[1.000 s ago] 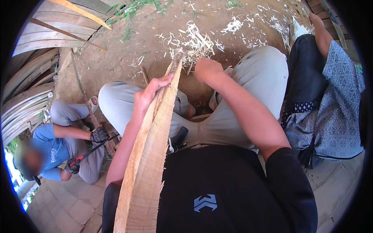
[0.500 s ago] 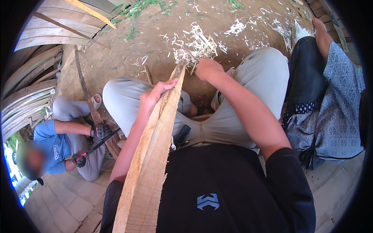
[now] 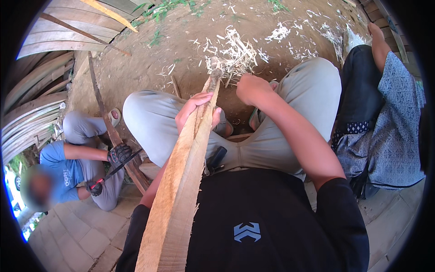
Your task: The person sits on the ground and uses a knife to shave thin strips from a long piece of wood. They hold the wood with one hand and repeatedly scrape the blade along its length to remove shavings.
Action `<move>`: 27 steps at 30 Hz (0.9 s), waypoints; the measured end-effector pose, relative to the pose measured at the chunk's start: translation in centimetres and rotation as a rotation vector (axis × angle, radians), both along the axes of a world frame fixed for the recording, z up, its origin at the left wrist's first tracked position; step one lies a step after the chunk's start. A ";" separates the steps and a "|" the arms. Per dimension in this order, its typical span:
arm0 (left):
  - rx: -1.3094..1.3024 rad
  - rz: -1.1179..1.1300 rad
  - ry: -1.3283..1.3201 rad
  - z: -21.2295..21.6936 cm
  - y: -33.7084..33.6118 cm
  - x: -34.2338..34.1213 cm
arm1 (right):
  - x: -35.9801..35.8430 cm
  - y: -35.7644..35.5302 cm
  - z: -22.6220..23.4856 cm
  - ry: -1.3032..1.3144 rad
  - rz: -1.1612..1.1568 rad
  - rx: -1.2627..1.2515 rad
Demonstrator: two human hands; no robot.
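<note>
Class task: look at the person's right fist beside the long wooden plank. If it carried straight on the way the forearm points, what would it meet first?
Probably the pile of pale wood shavings on the dirt just beyond the right hand, beside the plank. Depth is uncertain; it may pass above them.

Right hand is a closed fist seen from behind; what it grips, if anything, is hidden, and the plank covers the left hand's palm, with the plank's near end cut off by the lower edge. The plank's far tip is lost among the shavings, so how it meets the ground cannot be told. The face of the co-worker at left is blurred, and the person at right is cut by the dark rim, only legs and patterned cloth showing.
</note>
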State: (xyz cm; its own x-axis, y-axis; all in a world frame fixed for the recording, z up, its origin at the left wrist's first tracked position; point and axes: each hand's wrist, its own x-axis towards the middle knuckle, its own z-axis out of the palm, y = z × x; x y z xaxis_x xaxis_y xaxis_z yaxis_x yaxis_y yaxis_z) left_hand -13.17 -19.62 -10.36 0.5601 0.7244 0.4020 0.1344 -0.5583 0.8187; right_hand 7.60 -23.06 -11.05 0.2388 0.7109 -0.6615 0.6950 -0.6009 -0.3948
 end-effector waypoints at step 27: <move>0.017 0.215 0.058 0.5 -0.4 -0.4 | -4.3 -3.3 2.5 -0.194 0.007 0.353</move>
State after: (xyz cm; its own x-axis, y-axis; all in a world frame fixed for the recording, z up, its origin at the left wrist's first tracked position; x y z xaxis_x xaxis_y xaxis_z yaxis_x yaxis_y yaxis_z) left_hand -13.56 -20.04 -9.83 0.4157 0.8233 0.3865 0.2990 -0.5251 0.7968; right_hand 3.35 -26.38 -8.54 0.3295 0.8883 -0.3198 0.7805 -0.4469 -0.4371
